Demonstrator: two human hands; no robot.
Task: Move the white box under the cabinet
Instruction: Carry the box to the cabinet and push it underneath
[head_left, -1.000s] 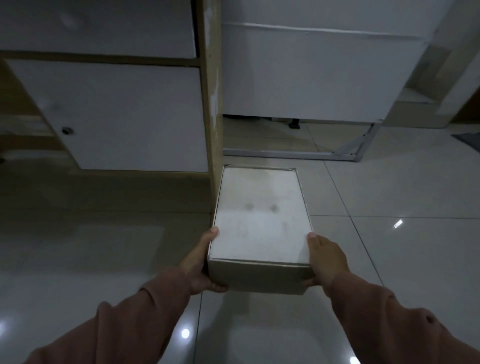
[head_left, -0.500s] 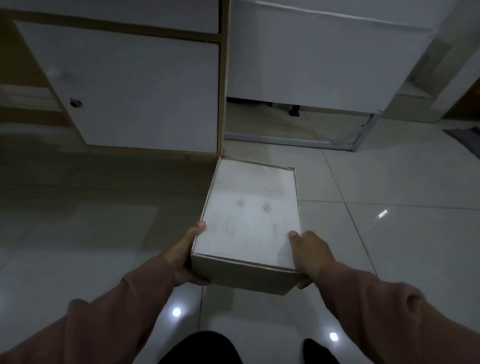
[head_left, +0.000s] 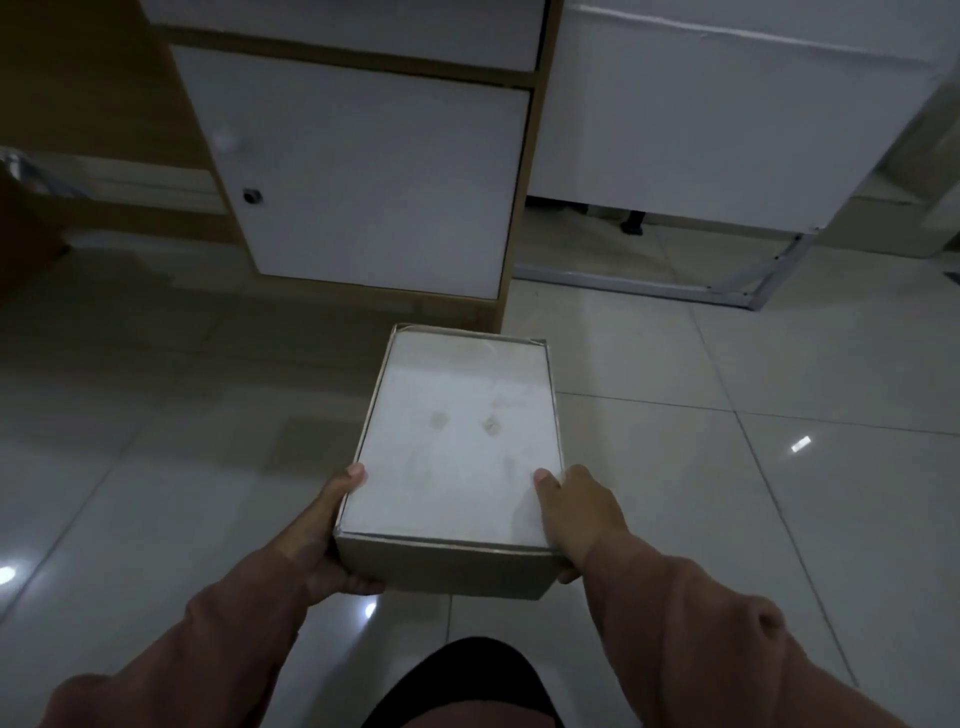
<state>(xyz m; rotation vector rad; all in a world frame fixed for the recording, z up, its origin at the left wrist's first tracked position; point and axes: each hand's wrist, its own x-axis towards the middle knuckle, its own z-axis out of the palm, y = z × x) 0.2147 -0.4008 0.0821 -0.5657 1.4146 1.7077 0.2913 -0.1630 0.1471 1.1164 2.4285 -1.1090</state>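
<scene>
The white box (head_left: 462, 441) has a white top and cardboard-coloured sides, and I hold it above the tiled floor in the middle of the view. My left hand (head_left: 327, 535) grips its near left corner, thumb on top. My right hand (head_left: 576, 514) grips the near right corner the same way. The cabinet (head_left: 363, 176), with white doors and a wooden frame, stands just beyond the box's far end. To its right a white panel (head_left: 701, 119) hangs over an open gap above the floor.
A metal floor rail (head_left: 649, 286) runs along the gap under the white panel. Glossy floor tiles (head_left: 727, 493) spread to the right and left. A dark object (head_left: 31, 223) sits at the far left edge. My dark knee (head_left: 467, 686) shows at the bottom.
The box has drawn back from the cabinet towards me and shifted a little left. The view has tilted down, bringing my knee into sight. Both hands keep their grip.
</scene>
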